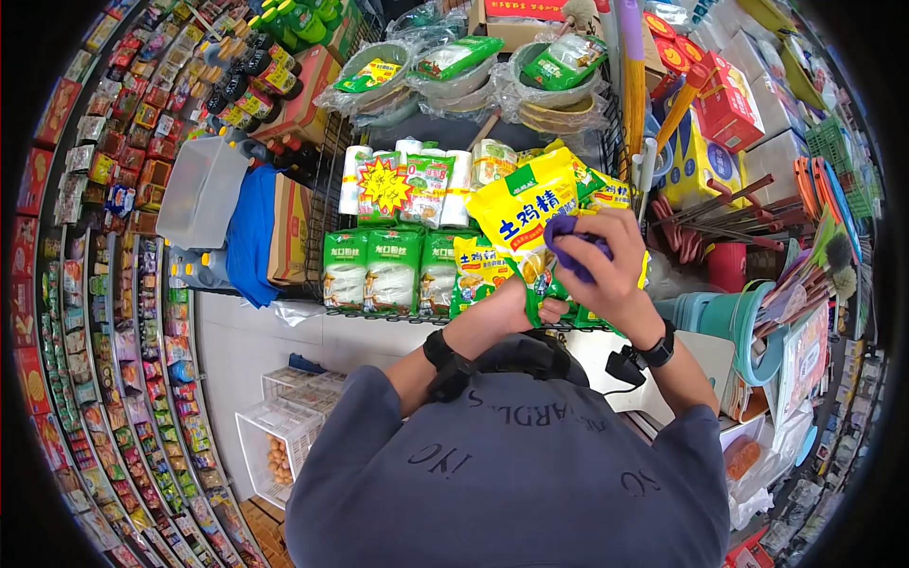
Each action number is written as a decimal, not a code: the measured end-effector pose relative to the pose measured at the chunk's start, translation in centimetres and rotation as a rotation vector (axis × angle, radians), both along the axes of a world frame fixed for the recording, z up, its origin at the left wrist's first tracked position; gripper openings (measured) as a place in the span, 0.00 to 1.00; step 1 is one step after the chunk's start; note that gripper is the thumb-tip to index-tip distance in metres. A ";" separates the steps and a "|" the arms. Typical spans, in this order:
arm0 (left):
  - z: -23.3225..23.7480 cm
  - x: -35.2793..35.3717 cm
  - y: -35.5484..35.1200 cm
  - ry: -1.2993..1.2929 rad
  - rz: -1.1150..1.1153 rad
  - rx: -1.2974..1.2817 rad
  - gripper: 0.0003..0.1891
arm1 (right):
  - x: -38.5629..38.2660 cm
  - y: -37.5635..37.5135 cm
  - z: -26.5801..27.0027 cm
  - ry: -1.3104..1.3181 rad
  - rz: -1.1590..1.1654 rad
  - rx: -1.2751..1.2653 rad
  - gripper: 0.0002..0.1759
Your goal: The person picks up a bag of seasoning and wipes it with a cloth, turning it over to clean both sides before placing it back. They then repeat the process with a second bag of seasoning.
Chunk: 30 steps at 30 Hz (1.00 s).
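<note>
A yellow and green bag of chicken bouillon (519,201) is tilted up in front of me, above the wire display shelf. My left hand (511,305) grips its lower end, with fingertips showing at the bottom edge. My right hand (611,260) is closed around a bunched purple cloth (571,244), which lies against the right side of the bag's front. Just left of the bag, a similar smaller yellow packet (473,270) stands on the shelf beside green packs of glass noodles (393,270). Part of the bag is hidden behind my right hand.
White paper rolls (455,187) and plastic-wrapped bowls (559,80) fill the shelf behind. Broom handles (632,85) rise at its right, near a teal bucket (734,322). A blue bag (253,237) hangs at the left. A white crate (251,445) with eggs stands on the floor.
</note>
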State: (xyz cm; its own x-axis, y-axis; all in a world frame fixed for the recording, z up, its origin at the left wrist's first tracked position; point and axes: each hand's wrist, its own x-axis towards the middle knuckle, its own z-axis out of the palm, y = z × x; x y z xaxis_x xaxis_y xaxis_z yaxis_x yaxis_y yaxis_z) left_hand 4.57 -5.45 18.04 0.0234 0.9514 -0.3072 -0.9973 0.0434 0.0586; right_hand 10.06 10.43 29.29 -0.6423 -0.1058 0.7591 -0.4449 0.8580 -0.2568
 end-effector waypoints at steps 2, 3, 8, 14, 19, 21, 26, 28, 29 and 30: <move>0.7 0.6 0.1 -0.011 -0.014 -0.074 0.18 | -0.3 -0.4 0.6 -0.002 0.004 -0.006 0.21; 0.4 1.5 0.4 0.142 0.040 -0.192 0.17 | -0.3 -1.0 0.6 -0.062 0.131 0.011 0.22; 1.8 1.1 -1.5 0.355 -0.014 -0.016 0.11 | -0.9 -0.5 1.5 -0.126 0.232 0.102 0.20; 2.8 0.9 -1.9 0.481 -0.029 -0.065 0.08 | -3.6 2.3 2.9 -0.123 0.003 0.006 0.15; -1.7 1.4 -2.1 0.822 -0.004 -0.117 0.05 | -2.5 -2.0 1.7 -0.197 0.164 -0.022 0.14; -0.7 1.6 -2.2 0.878 0.068 -0.143 0.06 | -2.1 -3.6 1.4 -0.215 0.251 0.003 0.15; -0.1 0.5 -2.3 1.348 0.037 -0.396 0.16 | -3.7 -0.1 1.2 -0.276 0.193 0.063 0.16; 2.5 -0.3 -1.7 1.133 -0.010 -0.403 0.25 | -3.8 0.8 1.2 -0.313 0.137 0.106 0.16; 1.7 -0.3 -1.5 1.240 0.011 -0.349 0.24 | -3.6 0.7 1.3 -0.321 0.140 0.115 0.16; 1.1 -0.4 -1.4 1.348 0.032 -0.292 0.24 | -3.4 0.2 1.2 -0.327 0.148 0.116 0.16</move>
